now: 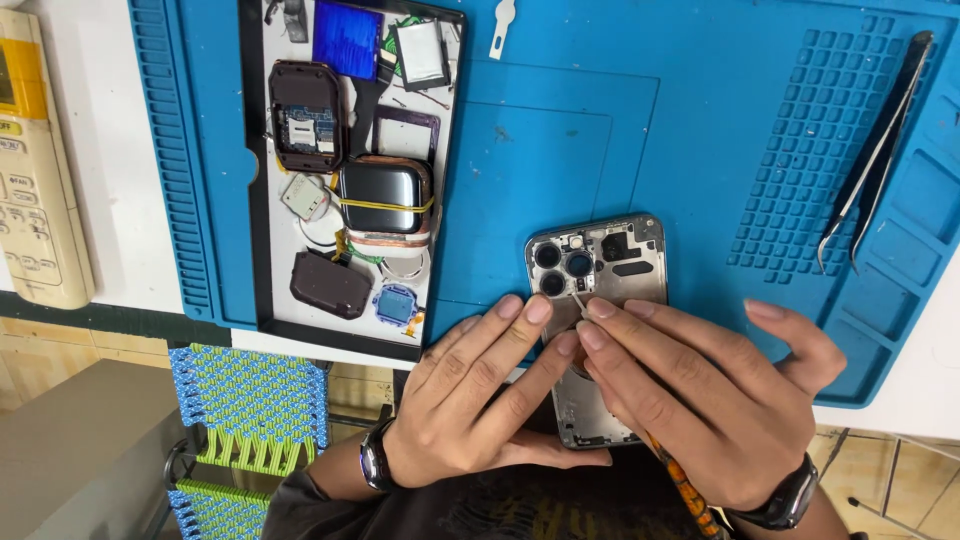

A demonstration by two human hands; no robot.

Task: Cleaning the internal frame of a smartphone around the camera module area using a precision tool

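At six o'clock on the blue mat [700,120], our left hand [470,390] lies flat on the phone frame [600,262]; our right hand [690,395] pinches a thin tool [578,298]. Tweezers [875,155] lie at two o'clock, parts tray [252,200] at ten.

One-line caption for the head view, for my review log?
Both hands, left hand and right hand, steady an open phone housing on a blue repair mat, right fingers pressing a thin tool beside the camera lenses.

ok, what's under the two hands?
The lower part of a phone back housing lying on the blue mat. Its camera end shows above the left hand and right hand; a thin tool's tip pokes out. The middle is covered.
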